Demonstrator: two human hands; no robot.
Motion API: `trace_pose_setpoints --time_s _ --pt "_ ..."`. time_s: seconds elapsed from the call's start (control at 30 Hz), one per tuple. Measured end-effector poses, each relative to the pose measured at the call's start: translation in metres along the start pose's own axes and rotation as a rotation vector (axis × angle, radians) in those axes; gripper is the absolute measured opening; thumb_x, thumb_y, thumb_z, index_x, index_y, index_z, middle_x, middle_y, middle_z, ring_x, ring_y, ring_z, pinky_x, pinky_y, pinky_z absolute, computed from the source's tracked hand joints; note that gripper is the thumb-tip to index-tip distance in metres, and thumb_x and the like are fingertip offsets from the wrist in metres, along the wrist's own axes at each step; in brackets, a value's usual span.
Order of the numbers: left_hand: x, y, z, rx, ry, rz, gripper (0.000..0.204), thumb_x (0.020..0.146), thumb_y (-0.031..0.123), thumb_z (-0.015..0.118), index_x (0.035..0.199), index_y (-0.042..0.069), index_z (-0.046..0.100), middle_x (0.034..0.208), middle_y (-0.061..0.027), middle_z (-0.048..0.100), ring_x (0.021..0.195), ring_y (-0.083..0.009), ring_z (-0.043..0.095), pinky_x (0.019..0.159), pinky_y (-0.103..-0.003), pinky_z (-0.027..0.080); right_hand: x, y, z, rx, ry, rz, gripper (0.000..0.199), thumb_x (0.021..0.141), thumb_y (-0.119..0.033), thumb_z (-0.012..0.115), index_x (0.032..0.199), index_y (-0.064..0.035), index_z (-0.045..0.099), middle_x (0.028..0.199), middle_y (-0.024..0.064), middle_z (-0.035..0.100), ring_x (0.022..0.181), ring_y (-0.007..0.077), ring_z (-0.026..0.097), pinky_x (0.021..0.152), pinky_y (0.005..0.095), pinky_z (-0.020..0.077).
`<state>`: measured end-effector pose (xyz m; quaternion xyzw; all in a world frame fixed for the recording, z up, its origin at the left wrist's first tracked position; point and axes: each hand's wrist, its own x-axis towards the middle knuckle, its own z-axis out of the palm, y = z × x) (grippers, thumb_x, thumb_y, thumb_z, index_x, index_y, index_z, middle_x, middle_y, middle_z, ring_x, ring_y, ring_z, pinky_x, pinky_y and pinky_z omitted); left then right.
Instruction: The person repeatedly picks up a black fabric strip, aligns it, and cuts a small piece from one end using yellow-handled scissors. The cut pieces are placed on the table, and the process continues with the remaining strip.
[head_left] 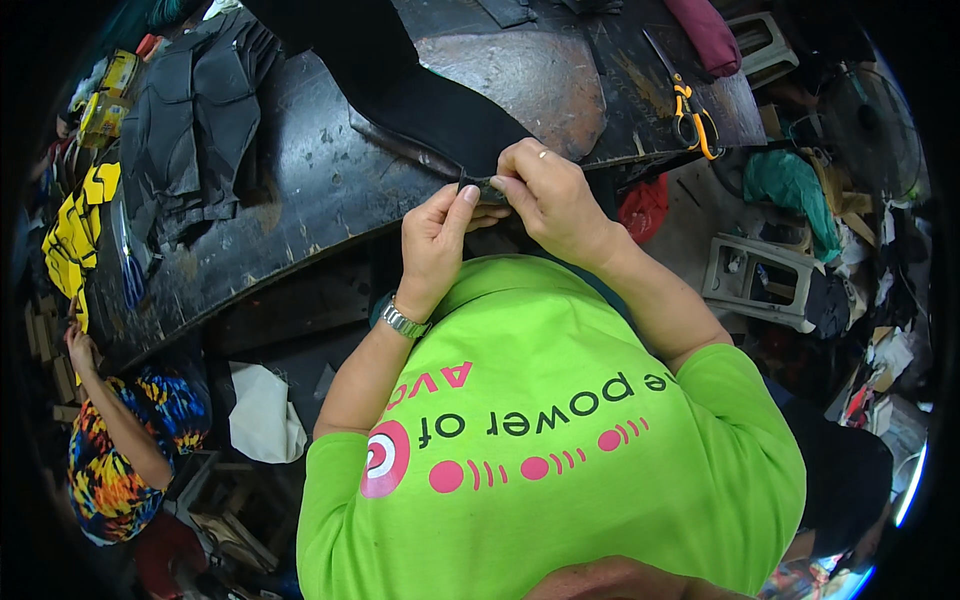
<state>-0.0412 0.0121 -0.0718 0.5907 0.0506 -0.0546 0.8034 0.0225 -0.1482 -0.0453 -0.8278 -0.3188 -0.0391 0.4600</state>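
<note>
The counter [320, 190] is dark, scarred metal and carries a long black strip [440, 115] running from its far side down to the near edge, a stack of black cut pieces [200, 110] at the left, and orange-handled scissors [695, 120] at the right. At the near edge both hands meet on the small black piece [487, 188] at the strip's end. The left hand [432, 245] has a narrow grip, thumb and fingertips pinching the piece; the right hand [550, 195] pinches it from above. Risk: the pinch area is small, so the piece may slip or tear if the hands pull unevenly. The strip's free length may drag and twist the held end.
</note>
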Motion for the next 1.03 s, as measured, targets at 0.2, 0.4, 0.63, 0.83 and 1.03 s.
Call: trace_pose_setpoints --time_s 0.2,0.4,0.63,0.83,1.03 --pt "0.004 -0.002 -0.001 -0.016 0.012 0.002 0.023 0.101 0.014 0.047 0.102 -0.005 0.060 0.093 -0.0099 0.068 0.086 -0.0170 0.069 0.078 -0.028 0.057 0.005 -0.006 -0.003 0.059 0.012 0.055 0.012 0.081 -0.002 0.067 0.087 0.0004 0.057 0.078 0.0119 0.056 0.068 0.0268 0.058 0.062 0.0340 0.0457" --pt "0.000 -0.010 -0.001 0.297 0.086 0.181 0.020 0.098 0.012 0.054 0.098 -0.005 0.063 0.085 -0.0081 0.072 0.077 -0.0114 0.068 0.070 -0.024 0.054 0.007 -0.009 0.009 -0.179 0.058 -0.098 0.010 0.081 -0.003 0.066 0.088 -0.0014 0.059 0.079 0.0128 0.057 0.065 0.0277 0.060 0.058 0.0333 0.0476" --pt "0.000 -0.012 -0.003 0.103 0.106 0.112 0.019 0.098 0.012 0.054 0.094 -0.003 0.065 0.082 -0.0051 0.071 0.076 -0.0093 0.067 0.067 -0.023 0.053 0.017 -0.001 0.003 -0.042 0.056 0.055 0.015 0.083 -0.010 0.065 0.090 -0.0016 0.056 0.081 0.0128 0.058 0.071 0.0319 0.061 0.061 0.0392 0.0489" --pt "-0.001 -0.008 -0.012 0.025 0.033 0.012 0.019 0.100 0.012 0.051 0.090 -0.001 0.061 0.086 -0.0039 0.066 0.082 -0.0111 0.067 0.076 -0.026 0.057 0.009 -0.014 -0.002 -0.090 -0.130 -0.034 0.016 0.081 -0.010 0.066 0.086 -0.0013 0.053 0.083 0.0135 0.055 0.077 0.0332 0.059 0.064 0.0408 0.0480" --pt "-0.001 -0.014 -0.012 0.058 0.027 0.033 0.019 0.100 0.013 0.051 0.093 0.000 0.062 0.090 -0.0072 0.067 0.083 -0.0144 0.068 0.077 -0.028 0.057 0.010 -0.013 0.005 -0.390 -0.219 -0.147 0.014 0.078 -0.010 0.066 0.084 -0.0057 0.054 0.084 0.0107 0.055 0.080 0.0307 0.059 0.071 0.0394 0.0507"
